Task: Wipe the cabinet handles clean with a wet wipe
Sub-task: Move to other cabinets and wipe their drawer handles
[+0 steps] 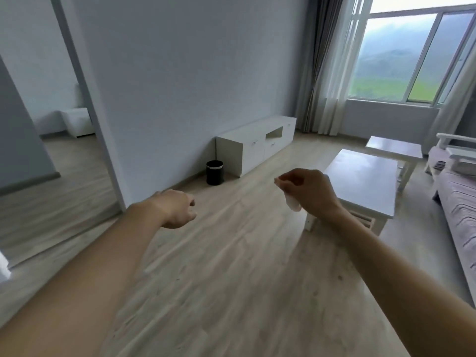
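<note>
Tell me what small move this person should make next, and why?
Probably a step forward over the pale wooden floor toward the low white cabinet. The right hand pinches the thin pale wet wipe, but the cabinet's small metal handles sit far off by the wall, seemingly beyond arm's reach. The left hand holds nothing.

A black cylindrical waste bin [214,172] stands on the pale wood-plank floor [231,253] by the grey wall, well apart from a glossy white rectangular coffee table [360,181] and a lilac-cushioned, white-framed sofa [461,202] near it.
</note>
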